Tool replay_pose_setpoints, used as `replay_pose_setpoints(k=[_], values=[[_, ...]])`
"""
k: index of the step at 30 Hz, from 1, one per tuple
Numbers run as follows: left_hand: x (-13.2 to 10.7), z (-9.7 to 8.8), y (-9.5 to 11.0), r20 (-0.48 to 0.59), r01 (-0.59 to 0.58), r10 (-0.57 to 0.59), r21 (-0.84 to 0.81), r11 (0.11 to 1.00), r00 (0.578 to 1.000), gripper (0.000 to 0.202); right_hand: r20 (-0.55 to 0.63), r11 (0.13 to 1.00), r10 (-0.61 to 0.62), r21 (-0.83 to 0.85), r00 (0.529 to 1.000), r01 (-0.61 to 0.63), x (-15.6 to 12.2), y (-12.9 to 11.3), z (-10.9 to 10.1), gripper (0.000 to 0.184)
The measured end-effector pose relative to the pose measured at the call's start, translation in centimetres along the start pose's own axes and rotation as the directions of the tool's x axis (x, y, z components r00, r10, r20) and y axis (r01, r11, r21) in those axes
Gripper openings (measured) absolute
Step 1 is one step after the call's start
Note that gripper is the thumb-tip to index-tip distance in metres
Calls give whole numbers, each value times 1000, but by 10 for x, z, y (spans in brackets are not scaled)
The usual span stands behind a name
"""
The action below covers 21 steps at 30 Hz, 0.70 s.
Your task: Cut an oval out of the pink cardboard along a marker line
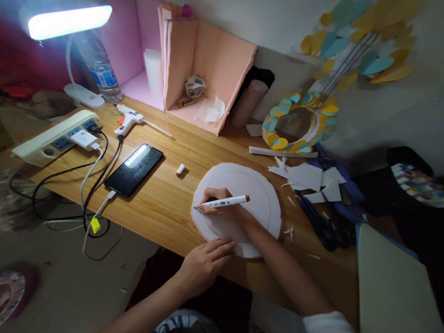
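A round white foam board (252, 183) lies flat at the table's front edge, with a thin curved line drawn inside its rim. My right hand (221, 205) is closed around a white marker (228, 201) with a brown end. The marker's tip meets the board near its left edge. My left hand (206, 263) rests with its fingers stretched over the board's near edge, holding nothing. A small white marker cap (180, 170) lies on the wood left of the board.
Left on the table (176, 220) are a phone (134, 170), a glue gun (130, 119), a power strip (60, 137) with cables and a lit lamp (70, 22). Paper scraps (305, 176), a dark cutter (317, 223) and a paper-heart wreath (270, 124) lie right. Peach and pink panels (215, 48) stand behind.
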<state>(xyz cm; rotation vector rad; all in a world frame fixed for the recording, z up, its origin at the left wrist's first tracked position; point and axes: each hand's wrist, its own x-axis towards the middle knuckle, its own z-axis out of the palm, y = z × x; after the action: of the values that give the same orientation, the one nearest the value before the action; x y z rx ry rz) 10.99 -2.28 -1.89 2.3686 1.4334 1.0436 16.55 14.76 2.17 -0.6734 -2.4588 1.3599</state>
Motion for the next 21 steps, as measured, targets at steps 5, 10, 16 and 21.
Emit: replay_pose_setpoints(k=[5, 10, 16, 21], values=[[-3, 1, 1, -48, 21, -27, -111, 994, 999, 33, 46, 1000, -10, 20, 999, 9, -3, -2, -1, 8], [-3, 1, 1, -83, -4, -7, -127, 992, 997, 30, 72, 999, -20, 38, 997, 17, -8, -6, -1, 8], [-2, -1, 0, -65, -21, 13, -124, 992, 998, 30, 127, 999, -38, 41, 991, 33, -12, -3, -2, 8], [-3, 0, 0, -52, -12, 6, -116, 993, 999, 31, 180, 999, -36, 32, 983, 30, -16, -2, -3, 10]])
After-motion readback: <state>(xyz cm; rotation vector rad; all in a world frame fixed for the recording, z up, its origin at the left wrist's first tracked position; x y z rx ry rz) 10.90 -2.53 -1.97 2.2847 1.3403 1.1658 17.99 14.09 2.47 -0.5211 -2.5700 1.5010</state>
